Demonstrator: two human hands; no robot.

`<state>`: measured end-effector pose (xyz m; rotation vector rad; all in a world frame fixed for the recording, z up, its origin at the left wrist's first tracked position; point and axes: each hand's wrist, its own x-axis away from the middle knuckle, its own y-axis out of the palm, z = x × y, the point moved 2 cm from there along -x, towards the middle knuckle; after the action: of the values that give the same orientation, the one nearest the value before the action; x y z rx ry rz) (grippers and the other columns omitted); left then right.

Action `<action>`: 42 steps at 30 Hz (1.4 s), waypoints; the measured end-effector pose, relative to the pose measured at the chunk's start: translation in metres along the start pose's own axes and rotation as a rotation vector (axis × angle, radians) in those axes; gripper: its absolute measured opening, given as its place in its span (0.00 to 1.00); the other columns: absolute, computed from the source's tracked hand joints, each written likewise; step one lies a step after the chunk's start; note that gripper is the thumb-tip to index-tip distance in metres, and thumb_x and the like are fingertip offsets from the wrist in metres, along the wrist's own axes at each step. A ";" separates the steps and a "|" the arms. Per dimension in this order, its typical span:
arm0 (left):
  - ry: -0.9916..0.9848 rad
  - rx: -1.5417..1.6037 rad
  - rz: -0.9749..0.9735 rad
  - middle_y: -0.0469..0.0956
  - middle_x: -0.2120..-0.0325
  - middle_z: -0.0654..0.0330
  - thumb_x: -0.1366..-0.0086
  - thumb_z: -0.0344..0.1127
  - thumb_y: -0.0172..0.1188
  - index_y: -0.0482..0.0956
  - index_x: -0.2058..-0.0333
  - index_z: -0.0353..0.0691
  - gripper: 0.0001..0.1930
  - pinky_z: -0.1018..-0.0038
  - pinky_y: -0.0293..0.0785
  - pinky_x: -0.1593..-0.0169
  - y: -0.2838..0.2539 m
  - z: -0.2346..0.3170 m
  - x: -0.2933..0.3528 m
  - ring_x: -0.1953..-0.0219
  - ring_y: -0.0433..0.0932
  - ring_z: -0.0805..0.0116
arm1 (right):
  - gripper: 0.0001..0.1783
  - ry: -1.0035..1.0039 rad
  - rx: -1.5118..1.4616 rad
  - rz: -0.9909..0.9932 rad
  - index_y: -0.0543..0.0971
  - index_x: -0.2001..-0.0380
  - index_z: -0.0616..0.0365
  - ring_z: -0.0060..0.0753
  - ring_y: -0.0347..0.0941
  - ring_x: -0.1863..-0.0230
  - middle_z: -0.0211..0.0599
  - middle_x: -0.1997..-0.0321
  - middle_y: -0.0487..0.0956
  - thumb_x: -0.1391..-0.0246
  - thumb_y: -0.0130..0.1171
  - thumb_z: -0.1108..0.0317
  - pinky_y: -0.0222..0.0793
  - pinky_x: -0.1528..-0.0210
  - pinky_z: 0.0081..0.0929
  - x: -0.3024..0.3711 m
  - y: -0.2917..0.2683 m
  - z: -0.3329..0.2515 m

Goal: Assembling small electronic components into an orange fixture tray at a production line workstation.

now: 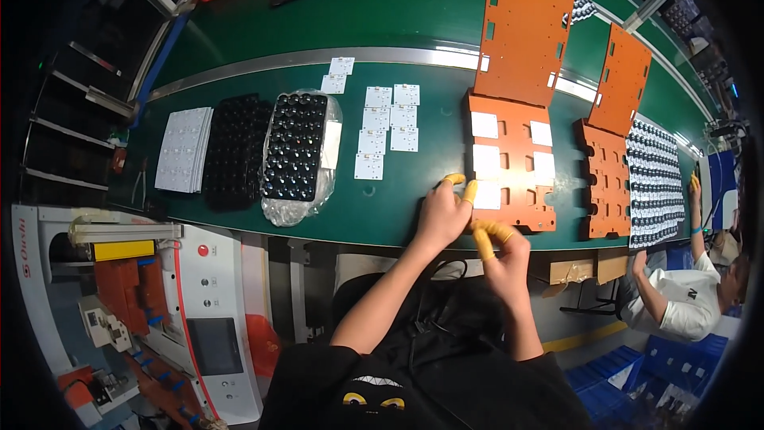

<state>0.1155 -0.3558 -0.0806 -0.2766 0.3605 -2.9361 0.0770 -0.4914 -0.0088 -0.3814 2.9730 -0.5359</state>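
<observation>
My left hand (447, 213), with yellow finger cots, is at the left edge of an orange fixture tray (517, 171). Its fingers are apart, one beside the nearest white square circuit board (486, 196). Whether it touches that board I cannot tell. My right hand (504, 259), also in yellow cots, is at the tray's front edge with thumb and forefinger apart and nothing visible between them. Several white boards sit in two columns of the tray, and its perforated orange lid (524, 36) stands raised behind.
Loose white boards (374, 119) lie left of the tray. Farther left are a bagged black tray of round parts (294, 147) and a white stack (181, 150). A second orange fixture (606, 175) stands right, near a co-worker (688, 299). A machine (215, 295) is at lower left.
</observation>
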 end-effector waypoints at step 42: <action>0.795 -0.548 0.051 0.77 0.64 0.52 0.49 0.27 0.63 0.79 0.65 0.30 0.12 0.62 0.73 0.52 -0.078 -0.035 0.075 0.56 0.74 0.53 | 0.21 -0.515 0.221 -0.072 0.72 0.51 0.63 0.43 0.74 0.60 0.47 0.57 0.75 0.51 0.60 0.77 0.71 0.57 0.31 -0.103 0.117 -0.055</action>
<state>0.0243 -0.2875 -0.0816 0.8475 1.2387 -2.6944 0.1419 -0.3408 0.0058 -0.5153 2.3888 -0.6497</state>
